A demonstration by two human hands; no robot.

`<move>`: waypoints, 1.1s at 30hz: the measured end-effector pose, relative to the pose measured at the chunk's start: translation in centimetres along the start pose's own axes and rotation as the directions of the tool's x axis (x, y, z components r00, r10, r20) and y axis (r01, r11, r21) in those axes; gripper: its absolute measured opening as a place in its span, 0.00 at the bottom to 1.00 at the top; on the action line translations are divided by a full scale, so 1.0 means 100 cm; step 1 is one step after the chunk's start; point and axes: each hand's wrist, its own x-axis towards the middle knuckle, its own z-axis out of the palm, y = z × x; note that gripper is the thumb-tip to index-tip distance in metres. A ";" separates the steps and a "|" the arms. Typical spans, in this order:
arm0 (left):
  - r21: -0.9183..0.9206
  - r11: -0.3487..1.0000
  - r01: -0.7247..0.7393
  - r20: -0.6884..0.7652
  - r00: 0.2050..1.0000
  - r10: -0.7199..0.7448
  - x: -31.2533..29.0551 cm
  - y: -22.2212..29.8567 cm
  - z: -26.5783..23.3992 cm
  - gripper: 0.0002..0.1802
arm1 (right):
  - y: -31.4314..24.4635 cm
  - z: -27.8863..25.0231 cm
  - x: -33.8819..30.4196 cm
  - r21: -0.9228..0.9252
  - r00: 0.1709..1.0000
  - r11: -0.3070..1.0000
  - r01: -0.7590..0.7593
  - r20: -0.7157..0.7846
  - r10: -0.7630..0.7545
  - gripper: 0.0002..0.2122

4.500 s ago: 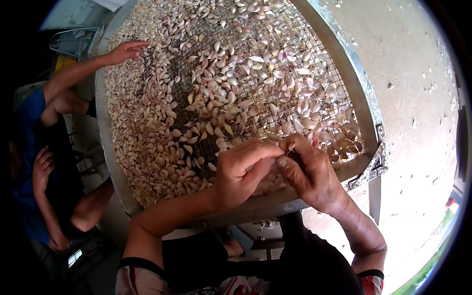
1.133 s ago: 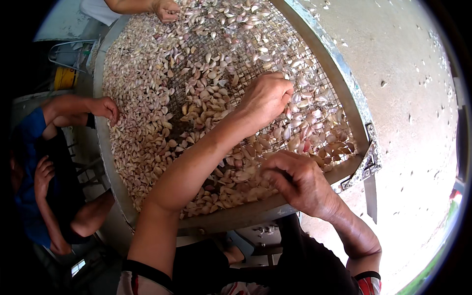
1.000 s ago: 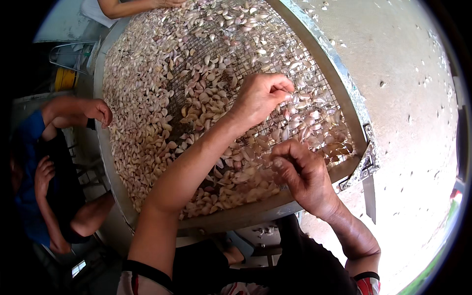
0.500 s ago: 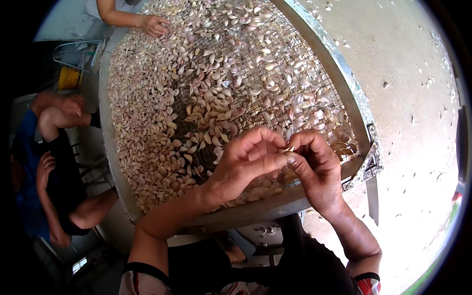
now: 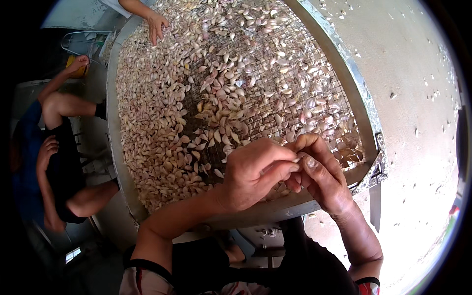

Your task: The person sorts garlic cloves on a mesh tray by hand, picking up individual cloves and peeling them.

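Note:
My left hand (image 5: 258, 172) and my right hand (image 5: 322, 172) meet above the near right corner of a wire-mesh tray (image 5: 339, 59). The fingertips of both pinch a small garlic clove (image 5: 298, 159) between them. Only a pale bit of it shows; the rest is covered by fingers. Below and beyond my hands, many loose garlic cloves (image 5: 152, 123) lie spread over the mesh, thickest on the left side and thinner toward the right. Bits of papery skin are scattered among them.
Another person's hand (image 5: 157, 25) touches the cloves at the far left. Left of the tray sits a person in dark blue (image 5: 29, 157), one hand (image 5: 78, 63) at a yellow container (image 5: 78, 73). A metal corner bracket (image 5: 371, 172) joins the tray's rim near my right hand.
My fingers have closed further over the clove, hiding most of it. The far person's hand has turned fingers-down. The seated person's arm has stretched out toward the yellow container. The view has shifted slightly.

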 end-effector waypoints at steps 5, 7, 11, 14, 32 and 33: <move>0.011 0.999 -0.042 -0.083 0.996 0.043 0.034 -0.043 -0.016 0.17 | -0.006 -0.006 0.001 0.009 0.986 0.986 -0.166 0.029 0.166 0.07; 0.354 0.935 -0.021 -0.065 0.997 0.047 0.068 -0.080 -0.019 0.14 | -0.010 -0.004 0.000 -0.086 0.975 0.976 -0.200 0.080 0.207 0.04; 0.532 0.827 -0.180 0.149 0.982 0.118 0.099 -0.129 -0.018 0.11 | -0.001 -0.006 0.000 -0.219 0.970 0.971 -0.095 0.198 0.140 0.05; 0.424 0.902 -0.084 0.097 0.994 0.048 0.106 -0.134 -0.016 0.08 | -0.004 -0.006 0.001 -0.340 0.975 0.937 -0.080 0.168 0.144 0.04; 0.664 0.729 -0.165 0.331 0.939 -0.089 0.072 -0.117 0.041 0.48 | 0.005 -0.008 -0.003 -0.673 0.902 0.686 0.278 0.428 0.055 0.08; 0.676 0.700 -0.230 0.438 0.889 -0.131 0.065 -0.096 0.058 0.47 | 0.001 -0.010 -0.004 -0.682 0.911 0.690 0.241 0.404 0.081 0.08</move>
